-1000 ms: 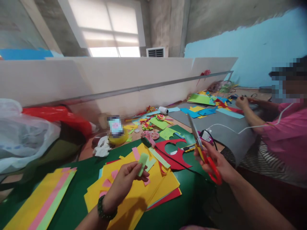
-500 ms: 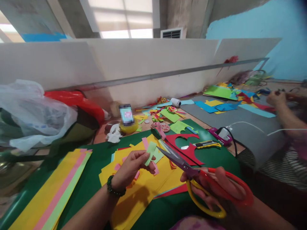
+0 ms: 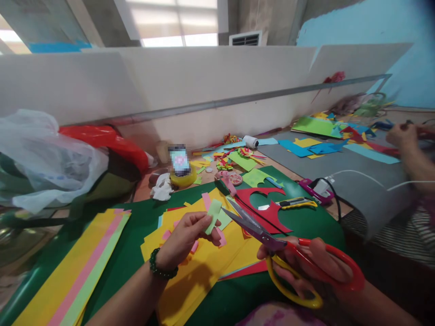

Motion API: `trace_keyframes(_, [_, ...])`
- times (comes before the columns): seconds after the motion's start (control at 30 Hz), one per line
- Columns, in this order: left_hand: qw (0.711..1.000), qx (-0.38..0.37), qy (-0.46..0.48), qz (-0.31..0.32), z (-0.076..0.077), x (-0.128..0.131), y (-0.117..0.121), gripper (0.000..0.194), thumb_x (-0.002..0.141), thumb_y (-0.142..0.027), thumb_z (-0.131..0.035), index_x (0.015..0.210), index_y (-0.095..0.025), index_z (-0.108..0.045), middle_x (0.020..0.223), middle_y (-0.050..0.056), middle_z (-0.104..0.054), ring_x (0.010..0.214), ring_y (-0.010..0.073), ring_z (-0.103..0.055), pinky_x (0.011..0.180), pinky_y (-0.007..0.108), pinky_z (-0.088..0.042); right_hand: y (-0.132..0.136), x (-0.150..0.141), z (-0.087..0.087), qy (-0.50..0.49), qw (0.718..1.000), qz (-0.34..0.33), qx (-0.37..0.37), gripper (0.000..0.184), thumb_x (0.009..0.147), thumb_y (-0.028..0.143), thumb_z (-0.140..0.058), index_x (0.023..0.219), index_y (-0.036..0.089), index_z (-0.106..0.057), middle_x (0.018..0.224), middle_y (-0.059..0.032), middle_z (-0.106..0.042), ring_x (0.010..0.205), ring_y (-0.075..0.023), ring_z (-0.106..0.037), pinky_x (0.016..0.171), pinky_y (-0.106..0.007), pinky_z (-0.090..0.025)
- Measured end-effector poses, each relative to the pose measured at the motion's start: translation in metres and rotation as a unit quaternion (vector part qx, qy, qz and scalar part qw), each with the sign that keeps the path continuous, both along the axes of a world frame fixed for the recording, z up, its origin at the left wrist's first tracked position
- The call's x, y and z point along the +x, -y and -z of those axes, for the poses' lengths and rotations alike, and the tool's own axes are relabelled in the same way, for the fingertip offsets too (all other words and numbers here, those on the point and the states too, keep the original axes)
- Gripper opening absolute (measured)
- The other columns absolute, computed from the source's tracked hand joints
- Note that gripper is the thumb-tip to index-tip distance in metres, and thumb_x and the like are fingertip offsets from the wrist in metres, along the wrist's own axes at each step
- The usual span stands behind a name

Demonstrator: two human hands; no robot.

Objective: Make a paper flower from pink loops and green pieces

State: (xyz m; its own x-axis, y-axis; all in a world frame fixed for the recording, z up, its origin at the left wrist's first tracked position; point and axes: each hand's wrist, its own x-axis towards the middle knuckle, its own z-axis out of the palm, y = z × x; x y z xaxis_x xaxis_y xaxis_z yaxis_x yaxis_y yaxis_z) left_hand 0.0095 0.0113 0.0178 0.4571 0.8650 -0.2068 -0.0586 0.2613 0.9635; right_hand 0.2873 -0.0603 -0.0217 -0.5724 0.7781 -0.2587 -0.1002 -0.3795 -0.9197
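Between the thumb and fingers of my left hand [image 3: 192, 228] is a small light-green piece of paper [image 3: 214, 215]. A bead bracelet circles that wrist. My right hand [image 3: 306, 267] grips a pair of scissors [image 3: 272, 242] with one red and one yellow handle loop. The blades are slightly parted, and their tips are close to the green paper's right edge. Beneath both hands lie yellow sheets [image 3: 190, 285], with small pink pieces [image 3: 221, 238] scattered on top. A red sheet with curved cut-outs [image 3: 265, 213] is beyond the scissors.
A yellow utility knife [image 3: 299, 203] lies on the green mat [image 3: 317, 226]. Long yellow, pink and green strips [image 3: 78, 262] are at left, beside bags [image 3: 50, 163]. A phone [image 3: 180, 160] stands behind. At right, a co-worker's hand [image 3: 404, 136] is over a grey board [image 3: 340, 174].
The view has shifted slightly. My right hand and the scissors sit a little further right; my left hand holds the green paper in nearly the same place.
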Motion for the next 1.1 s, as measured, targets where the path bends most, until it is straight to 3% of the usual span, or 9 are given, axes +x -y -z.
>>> trace_keyframes(0.23, [0.996,0.049,-0.051,0.06,-0.006,0.002,0.004,0.05,0.075,-0.062,-0.067,0.071,-0.012,-0.068,0.058,0.006,-0.07,0.054,0.0135,-0.061,0.062,0.025,-0.049,-0.001,-0.008,-0.002,-0.131,0.991,-0.014,-0.017,0.091,0.064,0.091,-0.046,0.115,0.018,-0.066,0.071,-0.0013,-0.049,0.049,-0.0057,-0.037,0.041,-0.018,-0.03])
trace_keyframes(0.5, [0.988,0.078,-0.093,0.093,-0.004,0.005,0.005,0.052,0.076,-0.065,-0.063,0.076,-0.013,-0.069,0.064,0.007,-0.073,0.059,0.0158,-0.065,0.062,0.025,-0.047,-0.001,-0.02,0.01,-0.149,0.988,-0.028,-0.006,0.075,0.069,0.083,-0.053,0.107,0.021,-0.068,0.064,0.004,-0.047,0.037,-0.0015,-0.028,0.038,-0.018,-0.038])
trace_keyframes(0.67, [0.99,0.077,-0.094,0.072,-0.005,0.0,0.002,0.049,0.076,-0.061,-0.065,0.07,-0.013,-0.067,0.067,0.007,-0.073,0.063,0.0164,-0.067,0.064,0.025,-0.049,-0.005,0.005,-0.011,-0.074,0.974,0.19,0.099,0.072,0.078,0.083,-0.04,0.106,0.023,-0.067,0.058,0.0071,-0.038,0.034,-0.0016,-0.016,0.033,-0.02,-0.03])
trace_keyframes(0.73, [0.995,0.061,-0.08,0.011,-0.004,-0.004,-0.002,0.045,0.074,-0.059,-0.068,0.073,-0.014,-0.066,0.067,0.006,-0.072,0.064,0.0166,-0.068,0.066,0.026,-0.051,-0.01,0.027,-0.02,0.058,0.954,0.246,0.163,0.071,0.08,0.079,-0.042,0.115,0.021,-0.065,0.056,0.0048,-0.041,0.037,-0.007,-0.029,0.036,-0.023,-0.031])
trace_keyframes(0.8, [0.995,0.041,-0.077,-0.045,0.0,-0.008,-0.007,0.044,0.072,-0.058,-0.07,0.077,-0.015,-0.063,0.066,0.004,-0.071,0.062,0.0166,-0.068,0.065,0.026,-0.051,-0.016,0.046,-0.026,0.289,0.882,0.279,0.247,0.062,0.079,0.066,-0.057,0.117,0.018,-0.066,0.058,0.0004,-0.052,0.047,-0.0145,-0.048,0.042,-0.026,-0.039])
trace_keyframes(0.87, [0.993,0.032,-0.101,-0.059,0.005,-0.008,-0.011,0.045,0.071,-0.059,-0.07,0.076,-0.016,-0.058,0.06,0.002,-0.069,0.058,0.016,-0.067,0.06,0.024,-0.05,-0.023,0.057,-0.027,0.5,0.774,0.237,0.308,0.055,0.074,0.054,-0.068,0.115,0.018,-0.069,0.079,-0.0081,-0.069,0.072,-0.0249,-0.064,0.06,-0.032,-0.05])
trace_keyframes(0.93, [0.99,0.034,-0.136,-0.033,0.012,-0.003,-0.012,0.046,0.072,-0.061,-0.067,0.073,-0.017,-0.053,0.057,0.001,-0.067,0.056,0.0158,-0.067,0.056,0.023,-0.048,-0.03,0.058,-0.023,0.629,0.685,0.162,0.328,0.05,0.076,0.045,-0.068,0.118,0.019,-0.068,0.102,-0.0125,-0.073,0.092,-0.032,-0.067,0.074,-0.037,-0.051])
trace_keyframes(1.0, [0.987,0.041,-0.156,0.01,0.019,0.005,-0.012,0.047,0.074,-0.063,-0.065,0.071,-0.017,-0.05,0.057,0.002,-0.066,0.056,0.0164,-0.067,0.055,0.023,-0.049,-0.037,0.053,-0.017,0.688,0.638,0.098,0.33,0.047,0.085,0.04,-0.06,0.126,0.019,-0.063,0.11,-0.0143,-0.072,0.099,-0.0326,-0.067,0.076,-0.037,-0.05])
trace_keyframes(1.1, [0.983,0.047,-0.169,0.048,0.029,0.017,-0.012,0.046,0.077,-0.061,-0.062,0.077,-0.016,-0.052,0.065,0.005,-0.068,0.058,0.0161,-0.068,0.056,0.024,-0.051,-0.046,0.046,-0.005,0.727,0.602,0.066,0.323,0.043,0.09,0.036,-0.053,0.129,0.02,-0.059,0.111,-0.0131,-0.072,0.099,-0.0306,-0.068,0.071,-0.033,-0.048])
